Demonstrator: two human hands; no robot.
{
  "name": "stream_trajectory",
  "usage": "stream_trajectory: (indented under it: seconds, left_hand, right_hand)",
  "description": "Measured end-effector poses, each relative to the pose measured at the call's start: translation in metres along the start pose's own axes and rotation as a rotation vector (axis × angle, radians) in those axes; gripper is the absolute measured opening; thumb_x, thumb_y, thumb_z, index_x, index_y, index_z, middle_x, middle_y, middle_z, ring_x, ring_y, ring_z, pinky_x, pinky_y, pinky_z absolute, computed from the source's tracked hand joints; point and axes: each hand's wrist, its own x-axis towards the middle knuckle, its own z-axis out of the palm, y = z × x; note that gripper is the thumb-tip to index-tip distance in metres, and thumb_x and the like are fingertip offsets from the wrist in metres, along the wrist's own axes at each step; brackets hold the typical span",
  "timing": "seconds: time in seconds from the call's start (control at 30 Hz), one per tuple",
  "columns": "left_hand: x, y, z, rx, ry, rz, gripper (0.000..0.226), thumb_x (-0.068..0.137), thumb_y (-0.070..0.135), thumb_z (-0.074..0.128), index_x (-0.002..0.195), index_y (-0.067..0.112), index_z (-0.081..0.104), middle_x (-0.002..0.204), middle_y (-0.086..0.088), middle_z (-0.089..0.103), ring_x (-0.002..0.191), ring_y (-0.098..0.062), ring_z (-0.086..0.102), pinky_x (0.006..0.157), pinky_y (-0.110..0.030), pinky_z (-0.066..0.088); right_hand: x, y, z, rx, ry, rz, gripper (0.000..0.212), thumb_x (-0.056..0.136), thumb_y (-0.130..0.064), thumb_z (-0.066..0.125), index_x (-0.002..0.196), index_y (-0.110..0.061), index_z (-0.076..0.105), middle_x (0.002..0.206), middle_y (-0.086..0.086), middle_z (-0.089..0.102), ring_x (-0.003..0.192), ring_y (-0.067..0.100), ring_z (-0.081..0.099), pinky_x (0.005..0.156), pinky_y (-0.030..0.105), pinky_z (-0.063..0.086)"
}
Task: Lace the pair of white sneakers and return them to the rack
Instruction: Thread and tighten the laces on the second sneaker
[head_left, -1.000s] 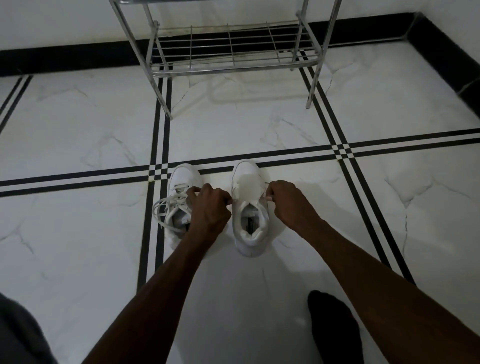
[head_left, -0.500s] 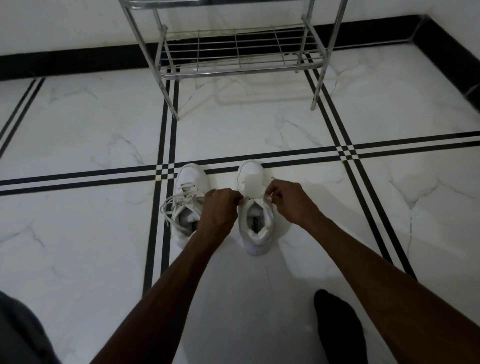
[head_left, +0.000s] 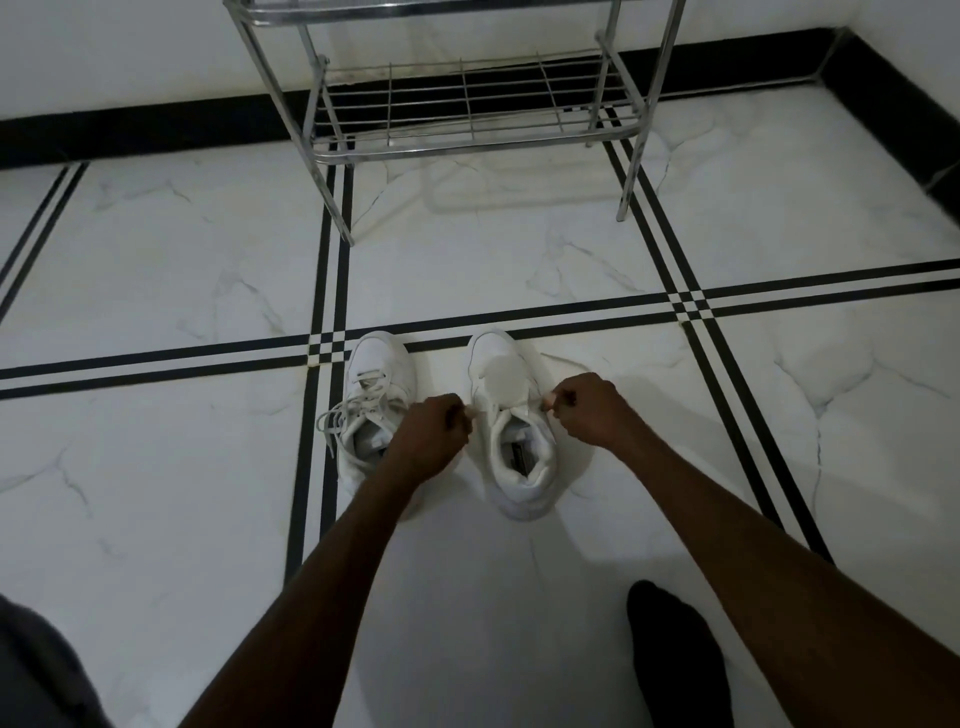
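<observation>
Laces (head_left: 358, 410) spill loose from the left sneaker (head_left: 375, 410), its heel hidden by the left hand (head_left: 431, 434), pinched shut beside the right sneaker (head_left: 511, 421); right hand (head_left: 587, 410) pinches too, lace barely visible. Rack (head_left: 467, 119) top cut off.

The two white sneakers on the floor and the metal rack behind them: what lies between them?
In the head view, only bare marble floor with black stripes separates white sneakers from metal rack.
</observation>
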Motion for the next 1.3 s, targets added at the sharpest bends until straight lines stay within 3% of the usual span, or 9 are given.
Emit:
stream_trajectory:
  seconds: [0.2, 0.37, 0.5, 0.73, 0.83, 0.93, 1.03, 1.17, 1.3]
  left_hand:
    - [0.006, 0.012, -0.025, -0.661, -0.04, -0.141, 0.047, 0.106, 0.039, 0.038, 0.091, 0.012, 0.073, 0.109, -0.009, 0.077, 0.109, -0.022, 0.067, 0.095, -0.038, 0.046]
    - [0.013, 0.039, -0.021, -1.003, 0.01, -0.188, 0.04, 0.105, 0.029, 0.04, 0.076, 0.016, 0.064, 0.091, -0.01, 0.076, 0.088, -0.017, 0.07, 0.083, -0.029, 0.051]
    - [0.014, 0.042, -0.012, -0.966, -0.011, -0.159, 0.03, 0.107, 0.032, 0.042, 0.104, 0.012, 0.064, 0.083, -0.002, 0.067, 0.084, -0.016, 0.065, 0.088, -0.036, 0.053]
    - [0.017, 0.032, -0.007, -0.715, 0.031, -0.05, 0.027, 0.107, 0.026, 0.044, 0.127, 0.018, 0.06, 0.08, 0.002, 0.057, 0.074, -0.012, 0.051, 0.07, -0.025, 0.046]
    - [0.021, 0.034, -0.006, -0.59, 0.054, 0.014, 0.03, 0.106, 0.014, 0.04, 0.13, 0.018, 0.057, 0.079, 0.004, 0.058, 0.071, -0.007, 0.052, 0.065, -0.016, 0.046]
    - [0.026, 0.033, -0.004, -0.428, 0.066, 0.101, 0.031, 0.105, 0.01, 0.04, 0.129, 0.02, 0.055, 0.081, 0.001, 0.063, 0.07, -0.007, 0.057, 0.068, -0.023, 0.049]
    - [0.03, 0.033, -0.002, -0.312, 0.072, 0.162, 0.029, 0.102, 0.007, 0.043, 0.125, 0.022, 0.055, 0.081, 0.001, 0.067, 0.063, 0.0, 0.059, 0.063, -0.018, 0.048]
    - [0.034, 0.035, -0.001, -0.302, 0.041, 0.174, 0.03, 0.098, -0.002, 0.048, 0.115, 0.022, 0.054, 0.077, 0.001, 0.072, 0.057, 0.001, 0.059, 0.055, -0.016, 0.044]
    - [0.035, 0.039, 0.0, -0.341, 0.041, 0.181, 0.03, 0.098, 0.002, 0.051, 0.121, 0.021, 0.047, 0.081, -0.003, 0.076, 0.066, -0.007, 0.067, 0.063, -0.024, 0.051]
  right_hand:
    - [0.004, -0.008, -0.022, 0.773, -0.2, 0.121, 0.034, 0.102, -0.035, 0.049, 0.087, -0.009, 0.066, 0.104, 0.014, 0.074, 0.105, 0.025, 0.068, 0.077, 0.039, 0.05]
    - [0.009, -0.028, -0.023, 1.048, -0.256, 0.013, 0.028, 0.103, -0.036, 0.045, 0.092, -0.016, 0.06, 0.114, 0.015, 0.072, 0.103, 0.024, 0.069, 0.081, 0.039, 0.05]
    - [0.01, -0.037, -0.02, 0.852, -0.227, -0.027, 0.027, 0.104, -0.028, 0.045, 0.116, -0.018, 0.067, 0.1, 0.003, 0.071, 0.092, 0.017, 0.067, 0.075, 0.034, 0.047]
    - [0.015, -0.038, -0.011, 0.661, -0.255, -0.048, 0.043, 0.1, -0.01, 0.053, 0.139, -0.028, 0.054, 0.107, 0.0, 0.073, 0.093, 0.013, 0.063, 0.07, 0.027, 0.046]
    - [0.015, -0.041, -0.012, 0.538, -0.205, -0.05, 0.038, 0.096, -0.006, 0.057, 0.131, -0.021, 0.055, 0.109, 0.008, 0.076, 0.091, 0.015, 0.068, 0.066, 0.027, 0.048]
    - [0.017, -0.043, -0.01, 0.527, -0.093, 0.027, 0.037, 0.086, -0.012, 0.073, 0.118, -0.012, 0.054, 0.102, 0.01, 0.076, 0.08, 0.015, 0.07, 0.063, 0.028, 0.049]
    - [0.018, -0.042, -0.01, 0.534, -0.007, 0.055, 0.03, 0.079, -0.014, 0.08, 0.105, -0.009, 0.068, 0.085, 0.005, 0.075, 0.066, 0.01, 0.07, 0.055, 0.024, 0.05]
    - [0.019, -0.038, -0.01, 0.551, -0.05, -0.01, 0.021, 0.084, -0.011, 0.075, 0.104, -0.007, 0.077, 0.088, 0.009, 0.077, 0.077, 0.015, 0.072, 0.069, 0.028, 0.057]
    - [0.02, -0.04, -0.009, 0.516, -0.191, -0.056, 0.018, 0.093, -0.01, 0.065, 0.107, -0.005, 0.076, 0.099, 0.018, 0.076, 0.084, 0.017, 0.07, 0.076, 0.026, 0.057]
